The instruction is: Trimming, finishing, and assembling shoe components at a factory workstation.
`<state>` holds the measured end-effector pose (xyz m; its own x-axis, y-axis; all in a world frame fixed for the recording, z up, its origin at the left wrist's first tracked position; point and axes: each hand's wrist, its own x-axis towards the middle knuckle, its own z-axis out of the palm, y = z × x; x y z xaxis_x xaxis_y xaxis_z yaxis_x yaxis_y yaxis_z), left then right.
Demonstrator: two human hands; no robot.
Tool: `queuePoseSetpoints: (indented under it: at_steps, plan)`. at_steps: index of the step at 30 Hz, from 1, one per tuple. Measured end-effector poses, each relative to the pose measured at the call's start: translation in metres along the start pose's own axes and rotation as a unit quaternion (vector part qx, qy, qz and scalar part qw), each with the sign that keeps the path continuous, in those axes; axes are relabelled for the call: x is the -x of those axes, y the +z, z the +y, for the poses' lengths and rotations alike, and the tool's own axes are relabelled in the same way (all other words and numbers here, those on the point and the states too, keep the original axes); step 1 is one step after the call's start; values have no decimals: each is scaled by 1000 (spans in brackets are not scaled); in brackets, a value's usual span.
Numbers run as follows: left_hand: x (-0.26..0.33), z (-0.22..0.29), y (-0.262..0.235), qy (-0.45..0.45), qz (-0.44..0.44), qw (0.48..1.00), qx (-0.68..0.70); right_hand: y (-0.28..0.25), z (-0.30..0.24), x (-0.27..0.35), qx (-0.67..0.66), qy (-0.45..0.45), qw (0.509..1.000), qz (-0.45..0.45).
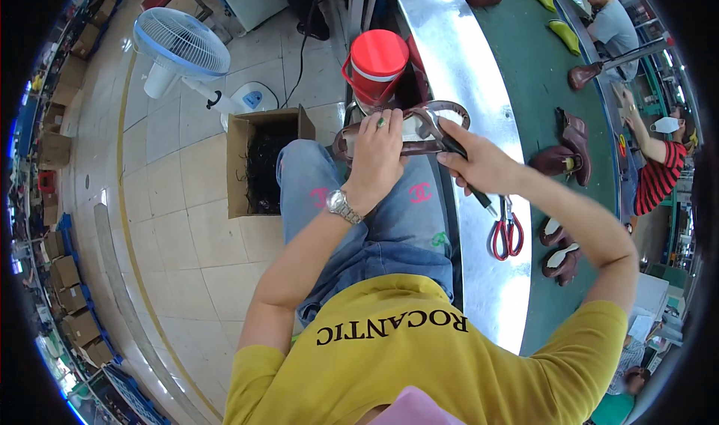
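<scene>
A dark brown leather shoe (pixel 348 142) lies across my lap at the metal bench's edge, its pale underside partly showing. My left hand (pixel 380 152), with a green-stoned ring, presses over the shoe and holds it, its fingers wrapped over the far edge. In my right hand (pixel 479 159) is a black-handled tool (pixel 457 142) with a silvery tip towards the bench. Its other end meets the shoe, and its kind I cannot make out. Red-handled scissors (pixel 508 238) lie on the bench just below my right hand.
The shiny metal bench (pixel 487 298) borders a green conveyor (pixel 517 73) with several brown shoes (pixel 577 144). A red lidded bucket (pixel 380 54) stands beyond my lap. Leftward are an open cardboard box (pixel 237 167) and a fan (pixel 183 43). Other people sit across the conveyor.
</scene>
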<state>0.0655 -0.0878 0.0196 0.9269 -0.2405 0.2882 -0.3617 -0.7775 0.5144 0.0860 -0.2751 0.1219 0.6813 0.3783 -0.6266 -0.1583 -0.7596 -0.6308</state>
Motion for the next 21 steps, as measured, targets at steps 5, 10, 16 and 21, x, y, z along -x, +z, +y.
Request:
queuePoseSetpoints:
  at_steps: [5, 10, 16, 21]
  plan:
    - [9, -4, 7, 44, 43, 998, 11, 21, 32, 3, 85, -123, 981, 122]
    - [8, -15, 9, 95, 67, 993, 1, 12, 32, 2, 162, -146, 968, 127]
    - [11, -25, 15, 178, 114, 972, -107, -21, -1, 6, 472, -132, 867, 95]
    - [14, -26, 21, 159, 113, 970, -145, -28, -37, 2, 288, -201, 920, 171]
